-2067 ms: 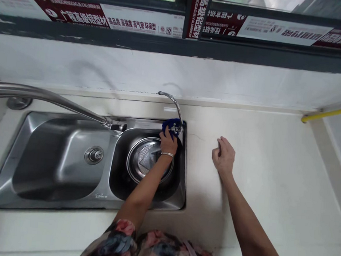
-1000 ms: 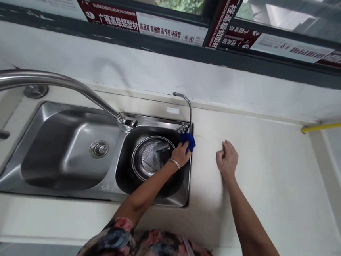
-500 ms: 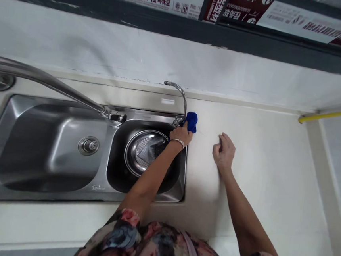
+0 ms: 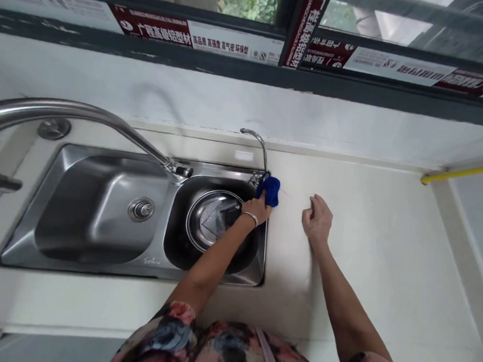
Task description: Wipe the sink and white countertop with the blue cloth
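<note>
My left hand (image 4: 256, 207) reaches over the right sink basin, its fingers gripping a bunched blue cloth (image 4: 271, 191). The cloth lies against the foot of a small thin faucet (image 4: 262, 144) at the basin's back right corner. My right hand (image 4: 317, 218) rests on the pale countertop (image 4: 371, 243) to the right of the sink, fingers loosely curled in with nothing visible in them. Below my left hand, a round metal strainer basket (image 4: 195, 222) sits in the dark right basin (image 4: 176, 252), with a clear plastic-like item and something dark inside. My left forearm covers part of it.
A large curved faucet (image 4: 82, 112) arches over the left basin (image 4: 95, 213), which has a drain (image 4: 141, 209). A round metal cap (image 4: 54, 128) sits behind it. A dark window frame (image 4: 234, 70) runs along the wall. A yellow pipe (image 4: 466, 171) is at the right.
The view has tilted up, showing more of the window and large faucet. My left hand and the cloth stay by the small faucet's base; my right hand stays on the countertop.
</note>
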Tool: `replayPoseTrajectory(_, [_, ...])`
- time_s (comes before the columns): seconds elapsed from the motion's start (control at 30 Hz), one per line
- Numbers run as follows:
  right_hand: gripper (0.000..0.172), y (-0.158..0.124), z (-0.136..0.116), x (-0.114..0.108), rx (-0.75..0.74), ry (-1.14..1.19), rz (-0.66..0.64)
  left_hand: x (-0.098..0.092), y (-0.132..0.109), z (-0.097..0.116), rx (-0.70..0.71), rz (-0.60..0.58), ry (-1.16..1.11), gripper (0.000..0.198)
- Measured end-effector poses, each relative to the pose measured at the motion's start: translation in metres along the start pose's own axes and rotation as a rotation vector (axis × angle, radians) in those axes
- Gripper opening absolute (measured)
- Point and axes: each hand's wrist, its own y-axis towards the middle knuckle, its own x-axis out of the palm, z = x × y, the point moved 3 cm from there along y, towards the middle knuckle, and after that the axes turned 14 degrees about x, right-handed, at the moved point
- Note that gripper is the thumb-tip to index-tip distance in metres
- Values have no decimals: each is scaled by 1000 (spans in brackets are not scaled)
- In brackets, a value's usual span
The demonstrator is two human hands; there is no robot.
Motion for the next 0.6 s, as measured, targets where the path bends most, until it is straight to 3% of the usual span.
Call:
replayPoseTrajectory(0.27, [45,0,-1,0,-18,27,19,27,-51,5,51,-55,-65,71])
replayPoseTrajectory(0.37, [47,0,0,0,-16,28,9,41,-67,10,74,-23,-108,69])
replayPoseTrajectory(0.47, [46,0,2,1,-15,18,3,48,-70,12,53,17,-160,67])
replayPoseTrajectory(0.6, [47,-1,2,0,-5,4,-4,39,-53,13,5,40,-145,62])
